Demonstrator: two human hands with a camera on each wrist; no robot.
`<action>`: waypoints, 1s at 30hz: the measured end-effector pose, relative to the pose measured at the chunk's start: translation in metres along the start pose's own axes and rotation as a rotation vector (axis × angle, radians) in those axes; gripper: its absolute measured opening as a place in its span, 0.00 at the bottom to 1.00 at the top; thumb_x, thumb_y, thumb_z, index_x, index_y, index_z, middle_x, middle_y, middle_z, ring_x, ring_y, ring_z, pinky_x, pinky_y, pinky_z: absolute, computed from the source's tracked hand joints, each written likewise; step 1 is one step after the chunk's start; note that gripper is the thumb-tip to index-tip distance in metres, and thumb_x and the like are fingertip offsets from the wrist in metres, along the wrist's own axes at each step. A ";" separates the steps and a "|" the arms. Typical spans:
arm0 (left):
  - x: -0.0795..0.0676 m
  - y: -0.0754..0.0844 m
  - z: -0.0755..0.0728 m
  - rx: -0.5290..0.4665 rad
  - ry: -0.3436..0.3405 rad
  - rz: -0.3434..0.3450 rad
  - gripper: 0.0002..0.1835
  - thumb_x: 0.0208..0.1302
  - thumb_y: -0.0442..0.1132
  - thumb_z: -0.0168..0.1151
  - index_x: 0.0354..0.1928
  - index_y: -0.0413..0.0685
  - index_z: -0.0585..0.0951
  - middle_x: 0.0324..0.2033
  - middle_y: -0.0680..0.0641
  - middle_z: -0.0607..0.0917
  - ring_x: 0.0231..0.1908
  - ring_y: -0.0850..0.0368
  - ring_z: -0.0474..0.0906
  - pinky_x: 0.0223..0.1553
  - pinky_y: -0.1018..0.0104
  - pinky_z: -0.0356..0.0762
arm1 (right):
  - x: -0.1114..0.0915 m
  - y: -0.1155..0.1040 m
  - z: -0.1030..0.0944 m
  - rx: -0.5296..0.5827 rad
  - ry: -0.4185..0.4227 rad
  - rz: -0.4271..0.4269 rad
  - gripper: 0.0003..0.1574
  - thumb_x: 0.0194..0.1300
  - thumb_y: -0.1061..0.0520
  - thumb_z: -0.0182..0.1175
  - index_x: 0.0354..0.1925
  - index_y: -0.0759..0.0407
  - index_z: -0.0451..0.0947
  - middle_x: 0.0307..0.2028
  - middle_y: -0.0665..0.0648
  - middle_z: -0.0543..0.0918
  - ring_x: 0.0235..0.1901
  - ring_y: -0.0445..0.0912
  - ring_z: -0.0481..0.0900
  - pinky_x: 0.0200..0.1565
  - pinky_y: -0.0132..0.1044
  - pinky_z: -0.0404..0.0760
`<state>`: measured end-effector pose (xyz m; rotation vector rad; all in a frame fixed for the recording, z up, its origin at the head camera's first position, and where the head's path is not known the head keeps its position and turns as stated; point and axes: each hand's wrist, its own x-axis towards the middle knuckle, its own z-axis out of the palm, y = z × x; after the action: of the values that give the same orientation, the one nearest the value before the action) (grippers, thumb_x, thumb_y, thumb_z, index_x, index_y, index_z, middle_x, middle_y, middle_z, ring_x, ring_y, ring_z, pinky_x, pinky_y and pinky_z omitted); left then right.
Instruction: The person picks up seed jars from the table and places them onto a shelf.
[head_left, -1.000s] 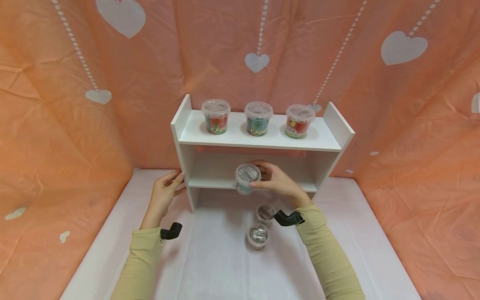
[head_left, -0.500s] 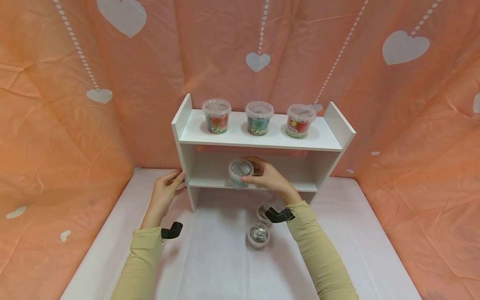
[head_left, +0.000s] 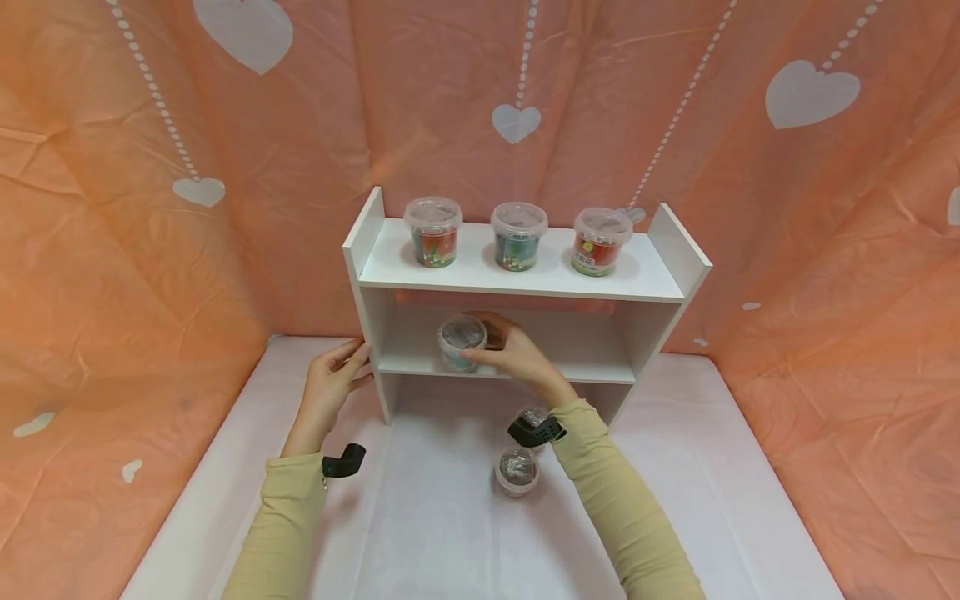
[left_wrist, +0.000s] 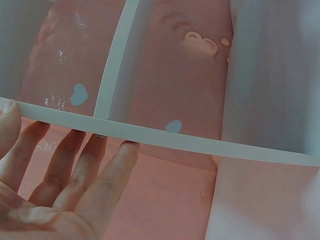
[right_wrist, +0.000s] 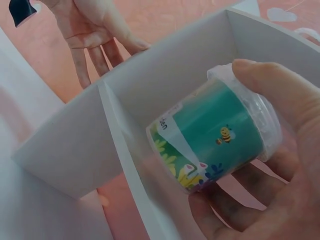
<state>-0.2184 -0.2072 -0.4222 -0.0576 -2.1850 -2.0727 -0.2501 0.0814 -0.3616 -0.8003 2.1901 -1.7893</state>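
Observation:
My right hand (head_left: 513, 354) grips a clear plastic cup (head_left: 461, 354) with a lid at the left part of the white shelf's middle level (head_left: 570, 358). In the right wrist view the cup (right_wrist: 215, 135) has a green label with a bee and leaves, and it tilts sideways in that view. Thumb lies on the lid side, fingers under the other side. My left hand (head_left: 330, 383) touches the left side panel (head_left: 365, 317) of the shelf from outside. In the left wrist view its fairly straight fingers (left_wrist: 95, 185) rest against the panel.
On the top board stand three lidded cups: a red and green one (head_left: 433, 242), a green one (head_left: 517, 246) and a red one (head_left: 600, 250). Two more cups are on the white table; the front one (head_left: 517, 471) shows fully, the other is partly behind my right wrist.
My right hand has carried the cup leftward and slightly up, from the front of the middle shelf's centre to its left part. The left hand has stayed on the side panel.

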 end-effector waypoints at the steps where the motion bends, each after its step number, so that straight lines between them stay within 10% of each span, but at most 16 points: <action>1: 0.000 0.000 0.000 0.000 -0.001 -0.001 0.30 0.70 0.45 0.57 0.65 0.32 0.67 0.65 0.37 0.66 0.52 0.56 0.75 0.50 0.52 0.77 | 0.001 -0.001 0.001 -0.005 0.003 0.000 0.37 0.61 0.67 0.64 0.66 0.67 0.63 0.58 0.65 0.73 0.52 0.54 0.76 0.50 0.39 0.78; 30: 0.001 -0.001 0.000 0.000 -0.010 -0.014 0.30 0.70 0.46 0.56 0.66 0.33 0.67 0.65 0.38 0.66 0.54 0.54 0.74 0.51 0.54 0.77 | 0.033 0.031 0.017 -0.022 0.049 -0.024 0.39 0.57 0.63 0.69 0.66 0.60 0.67 0.60 0.59 0.73 0.53 0.52 0.75 0.54 0.40 0.76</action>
<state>-0.2192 -0.2077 -0.4229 -0.0540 -2.1975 -2.0842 -0.2777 0.0531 -0.3892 -0.7987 2.2443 -1.8176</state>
